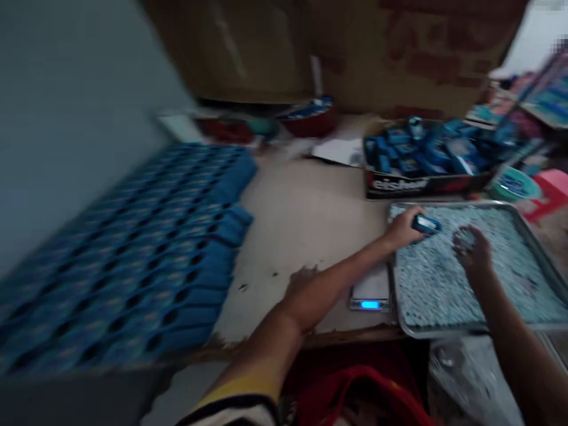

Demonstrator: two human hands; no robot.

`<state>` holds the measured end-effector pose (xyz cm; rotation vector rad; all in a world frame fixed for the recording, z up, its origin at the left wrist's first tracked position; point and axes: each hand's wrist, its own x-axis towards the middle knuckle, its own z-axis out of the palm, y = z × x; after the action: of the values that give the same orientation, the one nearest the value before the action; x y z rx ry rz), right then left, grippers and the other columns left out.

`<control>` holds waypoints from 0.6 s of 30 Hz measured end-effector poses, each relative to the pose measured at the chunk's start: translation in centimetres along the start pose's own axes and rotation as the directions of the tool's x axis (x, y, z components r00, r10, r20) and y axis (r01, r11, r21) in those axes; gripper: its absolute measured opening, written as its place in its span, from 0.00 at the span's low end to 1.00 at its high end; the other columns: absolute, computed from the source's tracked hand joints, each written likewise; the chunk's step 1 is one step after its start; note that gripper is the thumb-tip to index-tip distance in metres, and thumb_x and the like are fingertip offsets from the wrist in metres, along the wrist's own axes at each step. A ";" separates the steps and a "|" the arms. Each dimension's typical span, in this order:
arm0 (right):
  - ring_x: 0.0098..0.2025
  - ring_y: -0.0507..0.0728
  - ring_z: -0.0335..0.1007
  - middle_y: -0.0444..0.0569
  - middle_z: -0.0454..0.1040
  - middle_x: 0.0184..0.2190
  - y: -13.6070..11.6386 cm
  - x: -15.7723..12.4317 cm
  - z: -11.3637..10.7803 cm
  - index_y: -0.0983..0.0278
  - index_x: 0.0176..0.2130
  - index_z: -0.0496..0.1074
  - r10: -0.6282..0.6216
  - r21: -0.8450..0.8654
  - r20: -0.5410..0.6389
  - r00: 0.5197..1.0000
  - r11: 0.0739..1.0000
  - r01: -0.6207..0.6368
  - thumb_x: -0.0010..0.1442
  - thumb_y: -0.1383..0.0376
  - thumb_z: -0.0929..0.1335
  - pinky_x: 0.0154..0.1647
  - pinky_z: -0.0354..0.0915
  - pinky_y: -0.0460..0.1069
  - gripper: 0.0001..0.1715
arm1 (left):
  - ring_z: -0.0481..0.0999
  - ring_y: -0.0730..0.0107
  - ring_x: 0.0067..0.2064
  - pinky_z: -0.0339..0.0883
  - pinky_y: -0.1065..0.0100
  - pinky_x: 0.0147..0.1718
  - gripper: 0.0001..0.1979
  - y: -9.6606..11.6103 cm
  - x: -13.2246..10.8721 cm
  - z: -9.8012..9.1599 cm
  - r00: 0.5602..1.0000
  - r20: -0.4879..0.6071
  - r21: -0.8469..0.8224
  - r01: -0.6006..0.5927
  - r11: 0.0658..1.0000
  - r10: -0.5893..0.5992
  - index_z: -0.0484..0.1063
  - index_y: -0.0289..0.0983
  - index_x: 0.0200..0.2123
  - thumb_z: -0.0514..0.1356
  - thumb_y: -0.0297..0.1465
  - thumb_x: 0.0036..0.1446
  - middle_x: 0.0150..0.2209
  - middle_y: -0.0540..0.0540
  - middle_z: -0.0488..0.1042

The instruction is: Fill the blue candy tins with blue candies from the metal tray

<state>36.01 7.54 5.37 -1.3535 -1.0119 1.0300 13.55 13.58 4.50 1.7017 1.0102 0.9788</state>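
Left hand (402,231): closed around a small blue case (425,224), which I hold at the near-left corner of the metal tray (548,269), just above its rim.
Right hand (471,248): fingers curled loosely over the bed of pale blue-white pellets (444,284); motion blur prevents me from telling whether it holds any, so I report the grip as undetermined.
Tray: rests on the right part of the worktop (306,225), filled nearly edge to edge with the pellets, its front edge overhanging the worktop slightly.
Digital scale (371,290): sits just left of the tray, touching or almost touching its side, display lit blue, platform bare.
Filled stock: rows of blue cases (133,254) cover the left half of the worktop, well apart from both hands.
Supply box (428,160): open carton of loose blue cases behind the tray.
Background: cardboard box (337,53) at the rear, red bowls (310,118) beside it, a roll of tape (515,183) to the right of the carton.
Technique, my judgement: I would keep the case opening level and low over the tray so that stray pellets fall back into it, not onto the worktop.
Technique, my judgement: I would bring the right hand to the case rather than the case across the scale, to avoid knocking the platform.
Limit: whether the case stands open or closed cannot be read here.
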 end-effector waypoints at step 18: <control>0.27 0.50 0.62 0.44 0.77 0.34 -2.0 1.0 6.3 0.57 0.32 0.78 -0.164 0.472 -0.244 0.956 0.841 0.265 0.64 0.37 0.76 0.29 0.64 0.49 0.28 | 0.81 0.59 0.46 0.72 0.63 0.49 0.25 -0.3 -0.7 0.9 0.995 0.092 0.053 0.041 0.998 -0.046 0.79 0.41 0.46 0.75 0.20 0.44 0.41 0.50 0.82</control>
<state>30.17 10.16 7.26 -0.8657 -0.6657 0.8883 14.05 12.73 3.82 1.7440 1.0148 0.8444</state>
